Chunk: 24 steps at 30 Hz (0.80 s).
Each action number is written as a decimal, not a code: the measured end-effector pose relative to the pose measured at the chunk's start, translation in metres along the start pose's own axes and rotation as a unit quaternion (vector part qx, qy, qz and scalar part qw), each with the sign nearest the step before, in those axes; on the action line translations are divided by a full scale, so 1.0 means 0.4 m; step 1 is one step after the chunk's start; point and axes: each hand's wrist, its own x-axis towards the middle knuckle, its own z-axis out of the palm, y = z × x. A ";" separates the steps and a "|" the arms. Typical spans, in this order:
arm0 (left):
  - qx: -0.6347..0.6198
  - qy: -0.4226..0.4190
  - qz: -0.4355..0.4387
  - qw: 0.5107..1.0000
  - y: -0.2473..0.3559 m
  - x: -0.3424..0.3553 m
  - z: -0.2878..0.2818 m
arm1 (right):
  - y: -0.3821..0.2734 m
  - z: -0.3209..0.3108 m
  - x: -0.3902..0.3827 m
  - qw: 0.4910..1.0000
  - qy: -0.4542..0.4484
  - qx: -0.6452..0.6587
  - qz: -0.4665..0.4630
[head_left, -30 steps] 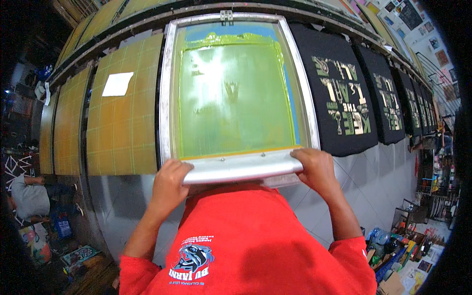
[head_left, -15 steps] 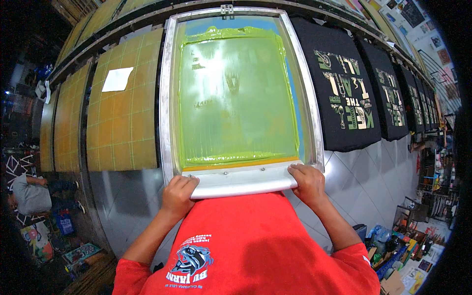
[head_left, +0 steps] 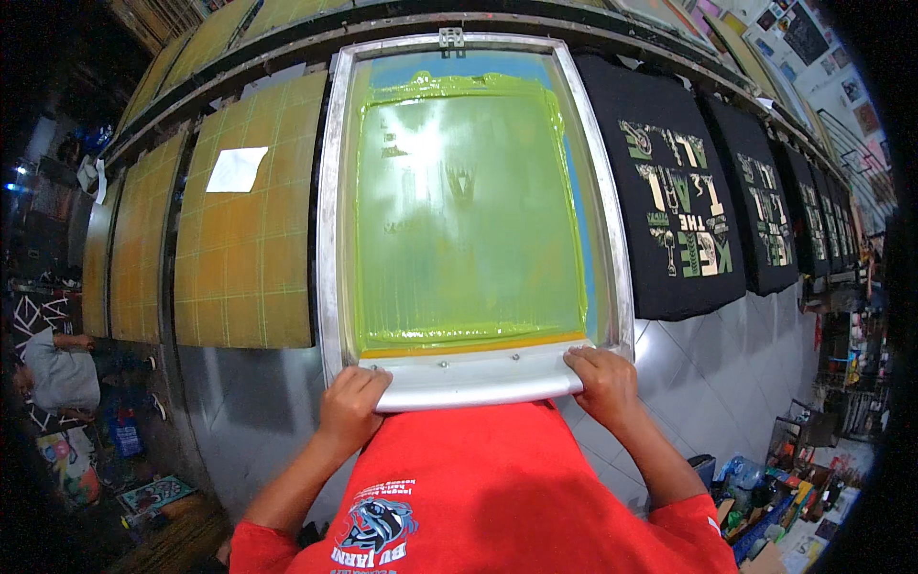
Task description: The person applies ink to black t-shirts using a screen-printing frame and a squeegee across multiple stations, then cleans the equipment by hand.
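Note:
A screen-printing frame (head_left: 332,210) with a silvery metal border lies in front of me, its mesh (head_left: 469,258) covered in a film of light green ink. Thicker green ink (head_left: 449,86) forms a ridge along the far end and the sides. Across the near end rests a wide squeegee (head_left: 469,375) with a pale metal handle and an orange blade edge. My left hand (head_left: 354,407) is closed around its left end, my right hand (head_left: 604,383) around its right end. Hidden beneath the screen is whatever lies under it.
On the left stand tilted yellow-brown boards (head_left: 244,258), one bearing a white paper piece (head_left: 237,169). Black printed shirts (head_left: 679,230) lie on boards to the right. A hinge clamp (head_left: 451,40) sits at the frame's far edge. Another person (head_left: 62,373) is far left; clutter (head_left: 765,488) fills the lower right.
The whole view has shifted slightly, with everything sitting a little lower. Dark marks on the mesh's left side look fainter. The squeegee and both hands keep their place at the near end.

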 end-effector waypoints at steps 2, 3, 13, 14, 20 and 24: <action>0.013 0.015 0.011 1.000 -0.011 -0.008 0.017 | 0.001 0.024 -0.015 0.999 0.029 -0.021 -0.004; 0.025 0.038 0.026 0.999 -0.030 0.001 0.037 | 0.010 0.042 -0.007 0.998 0.058 -0.034 -0.010; 0.020 0.048 0.006 0.999 -0.039 0.038 0.015 | 0.004 -0.019 0.055 0.999 0.038 -0.010 0.022; 0.008 0.040 0.005 0.999 -0.037 0.041 0.003 | -0.005 -0.030 0.046 0.999 0.013 -0.011 0.041; 0.019 0.036 0.005 0.999 -0.047 0.032 0.024 | -0.004 0.062 0.024 0.997 0.073 -0.031 -0.008; 0.072 0.037 0.056 0.995 -0.109 0.083 0.060 | 0.041 0.080 0.105 0.996 0.084 -0.033 -0.001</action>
